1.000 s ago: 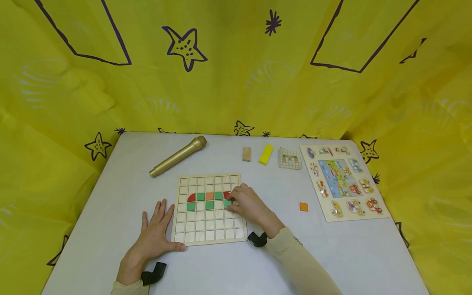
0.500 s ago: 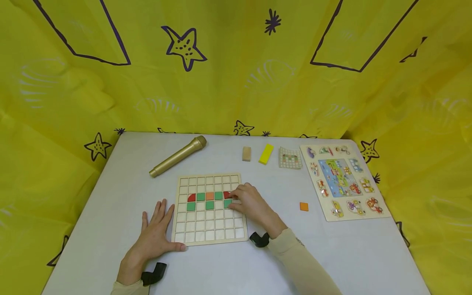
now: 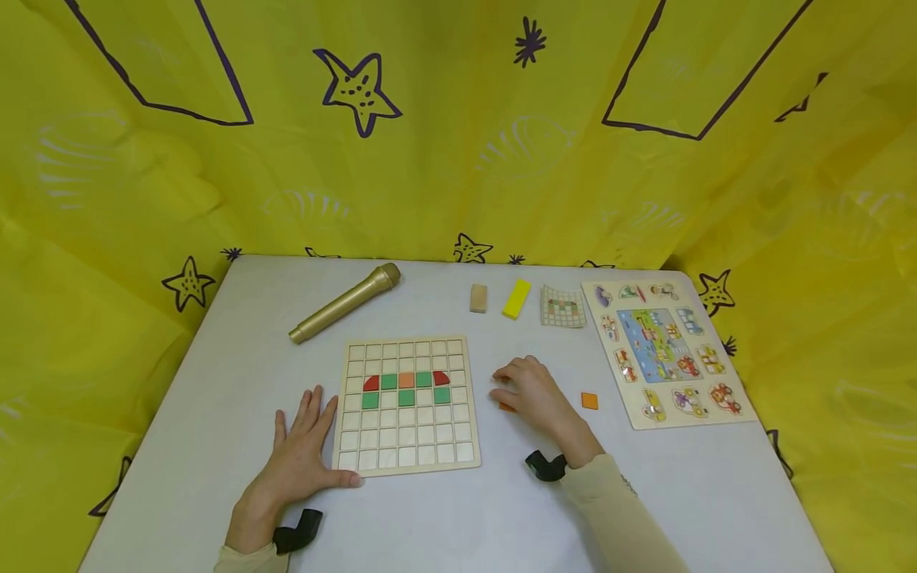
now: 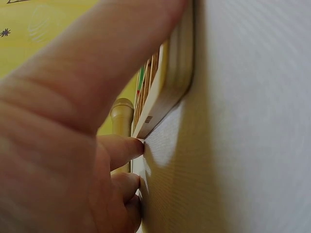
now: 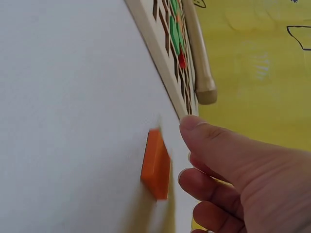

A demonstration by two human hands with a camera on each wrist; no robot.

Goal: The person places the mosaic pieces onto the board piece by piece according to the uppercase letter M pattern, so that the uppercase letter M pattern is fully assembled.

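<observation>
The wooden grid board (image 3: 407, 438) lies mid-table, holding green, red and light orange tiles in two rows. My left hand (image 3: 304, 454) rests spread at its left side, the thumb at the near left corner; the left wrist view shows the thumb (image 4: 92, 63) against the board's edge. To the right of the board, my right hand (image 3: 539, 398) hovers with bent fingers and a gap between thumb and fingers. Partly under it lies an orange square tile (image 3: 507, 407). The right wrist view shows an orange tile (image 5: 156, 165) on the table, apart from the thumb (image 5: 209, 141).
A second orange tile (image 3: 589, 401) lies farther right. Beyond it is a picture puzzle board (image 3: 623, 410). At the back are a gold toy microphone (image 3: 345, 304), a plain wooden block (image 3: 478, 298), a yellow block (image 3: 517, 299) and a pattern card (image 3: 562, 307). Yellow curtains surround the table.
My right hand has left the red and green tiles at the board's right side and moved right, over the table. The left hand has stayed put.
</observation>
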